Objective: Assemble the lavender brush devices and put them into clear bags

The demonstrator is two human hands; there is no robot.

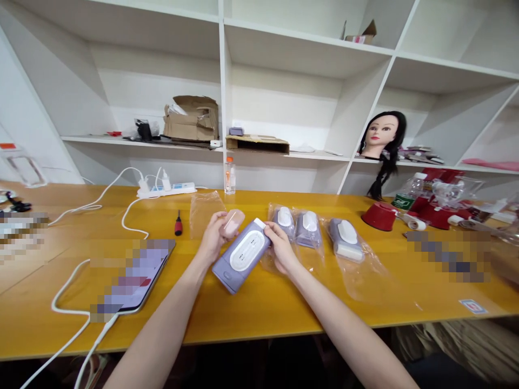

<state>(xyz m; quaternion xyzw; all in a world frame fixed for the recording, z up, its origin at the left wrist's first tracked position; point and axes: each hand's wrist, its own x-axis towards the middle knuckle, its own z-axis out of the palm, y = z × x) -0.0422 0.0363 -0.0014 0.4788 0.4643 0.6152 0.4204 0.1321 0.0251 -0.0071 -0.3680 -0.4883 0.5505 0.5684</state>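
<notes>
My left hand (211,237) is closed on a small pinkish translucent oval cover (232,222), gripped between thumb and fingers. In my right hand (281,246) is a purple rectangular device (229,270), tilted, with a white oval panel (246,250) facing up and a white tip at its upper end. The right fingers pinch it near that tip. The cover is just beyond the device's upper left edge; whether they touch I cannot tell. Right of my hands lie three similar purple devices (308,229) in clear plastic bags.
A flattened clear bag (206,213) and a red-black screwdriver (178,223) lie left of my hands. A large phone (141,278) with white cables is nearer. At the back are a power strip (172,189) and an orange-capped bottle (230,178); a red cup-shaped object (379,216) stands right.
</notes>
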